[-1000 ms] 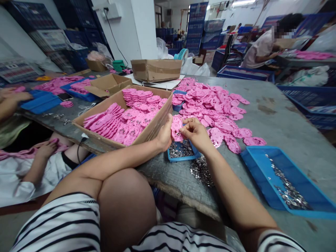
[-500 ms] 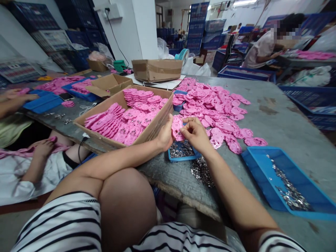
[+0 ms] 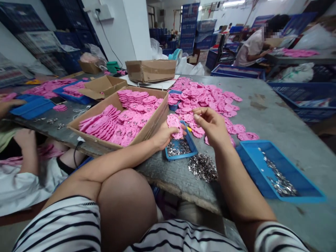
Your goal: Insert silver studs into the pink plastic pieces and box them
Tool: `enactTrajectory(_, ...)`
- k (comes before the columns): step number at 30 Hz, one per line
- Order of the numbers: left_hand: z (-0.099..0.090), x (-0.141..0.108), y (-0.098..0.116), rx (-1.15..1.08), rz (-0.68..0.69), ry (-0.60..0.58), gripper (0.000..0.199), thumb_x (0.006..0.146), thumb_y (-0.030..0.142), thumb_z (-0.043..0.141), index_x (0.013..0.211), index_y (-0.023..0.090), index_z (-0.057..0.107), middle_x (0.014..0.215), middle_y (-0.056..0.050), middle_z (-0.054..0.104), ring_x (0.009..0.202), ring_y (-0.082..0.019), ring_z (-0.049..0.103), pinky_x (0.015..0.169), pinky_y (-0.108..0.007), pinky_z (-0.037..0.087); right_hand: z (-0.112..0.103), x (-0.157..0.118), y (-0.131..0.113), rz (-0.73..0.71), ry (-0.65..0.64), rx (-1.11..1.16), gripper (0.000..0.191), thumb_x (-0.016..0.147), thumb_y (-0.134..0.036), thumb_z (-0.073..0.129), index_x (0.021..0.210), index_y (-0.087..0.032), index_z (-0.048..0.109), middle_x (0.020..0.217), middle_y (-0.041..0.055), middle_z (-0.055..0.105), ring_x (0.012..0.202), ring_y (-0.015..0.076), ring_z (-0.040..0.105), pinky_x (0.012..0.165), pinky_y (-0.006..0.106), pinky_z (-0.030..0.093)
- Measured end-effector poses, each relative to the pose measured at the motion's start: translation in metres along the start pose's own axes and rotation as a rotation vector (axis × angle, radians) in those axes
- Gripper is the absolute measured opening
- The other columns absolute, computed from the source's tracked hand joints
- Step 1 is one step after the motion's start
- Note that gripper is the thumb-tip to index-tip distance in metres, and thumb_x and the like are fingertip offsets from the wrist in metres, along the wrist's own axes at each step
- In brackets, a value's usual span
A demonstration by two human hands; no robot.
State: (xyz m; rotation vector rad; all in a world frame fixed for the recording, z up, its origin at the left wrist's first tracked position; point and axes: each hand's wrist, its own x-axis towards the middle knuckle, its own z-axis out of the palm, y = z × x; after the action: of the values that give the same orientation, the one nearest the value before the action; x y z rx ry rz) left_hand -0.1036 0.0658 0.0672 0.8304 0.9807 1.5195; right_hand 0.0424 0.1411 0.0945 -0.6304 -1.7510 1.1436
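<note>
My left hand [image 3: 166, 134] is closed on a flat pink plastic piece [image 3: 174, 123] with a scalloped edge and small holes, held upright above a small blue tray [image 3: 194, 152]. Small shiny metal parts [image 3: 178, 147] fill that tray. My right hand [image 3: 211, 126] is raised to the right of the piece and apart from it. Its thumb and fingertips are drawn together in a pinch; anything between them is too small to make out. Below it, a heap of shiny metal parts [image 3: 202, 167] lies on the table. Behind my hands spreads a pile of similar pink pieces [image 3: 202, 96].
A cardboard box [image 3: 154, 120] with stacked pink pieces stands to my left. At the right is a larger blue tray [image 3: 252, 171] with metal parts. Something yellow [image 3: 189, 129] lies by the small tray. A co-worker's arm [image 3: 28, 147] shows at far left; another person [image 3: 249, 50] sits behind.
My right hand has come off the pink piece and moved right and slightly up. The left hand still holds the piece, now tilted a little. The whole view has shifted slightly.
</note>
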Motion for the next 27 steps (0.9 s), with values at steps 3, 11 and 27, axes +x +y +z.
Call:
enactTrajectory(3,0.0,-0.001,-0.001,0.022,0.01,-0.016,0.056,0.059,0.008,0.059,0.113,0.015,0.048,0.077,-0.003,0.069,0.064,-0.017,0.066,0.057,-0.027,0.051,-0.021,-0.003,-0.013,0.043,-0.011,-0.195,0.011,0.079,-0.029,0.061,0.082,-0.019,0.06,0.081,0.0019,0.062,0.064,0.0113,0.05,0.06,0.027,0.04)
enactTrajectory(11,0.001,-0.006,0.0,0.02,-0.042,-0.117,0.064,0.065,0.011,0.058,0.128,0.014,0.044,0.077,-0.002,0.069,0.066,-0.018,0.067,0.055,-0.025,0.051,-0.056,-0.07,0.011,0.386,-0.547,-1.091,0.012,0.072,-0.013,0.064,0.078,-0.02,0.071,0.08,0.0064,0.07,0.069,0.019,0.06,0.06,0.029,0.037)
enactTrajectory(27,0.009,-0.013,0.009,-0.154,-0.212,-0.2,0.043,0.09,0.021,0.031,0.129,0.014,0.046,0.09,-0.008,0.071,0.084,-0.021,0.07,0.079,-0.039,0.055,-0.055,-0.106,0.051,0.46,-0.259,-1.032,0.013,0.08,-0.012,0.055,0.078,-0.018,0.066,0.089,0.0096,0.071,0.078,0.019,0.061,0.068,0.028,0.04)
